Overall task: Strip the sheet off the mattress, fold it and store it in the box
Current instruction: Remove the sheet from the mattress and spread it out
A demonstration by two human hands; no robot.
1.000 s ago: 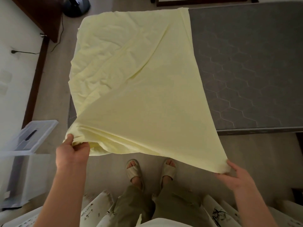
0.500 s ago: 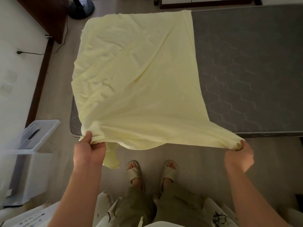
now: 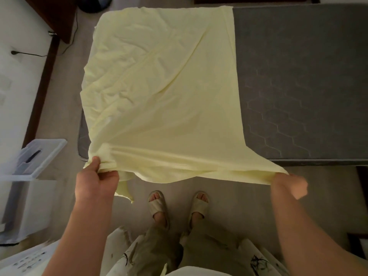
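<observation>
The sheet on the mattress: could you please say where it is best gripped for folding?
By its two near corners, from the near side, as the left hand and right hand pinch the sheet now: that edge hangs free and taut off the mattress.

The sheet (image 3: pixel 163 96) is a plain pale yellow, and the mattress (image 3: pixel 298 86) is dark grey, quilted all over in a hexagon pattern. The storage box (image 3: pixel 37 156) is translucent and whitish, with a dark mark showing at its lid; the wall (image 3: pixel 18 80) is white, the skirting board (image 3: pixel 42 92) dark brown, the cable (image 3: pixel 29 54) black and the floor (image 3: pixel 229 196) a pale grey-beige. The slippers (image 3: pixel 157 206) are cream, the trousers (image 3: pixel 207 250) olive green, and the shirt (image 3: pixel 117 244) white with scattered black ink-like marks.
</observation>
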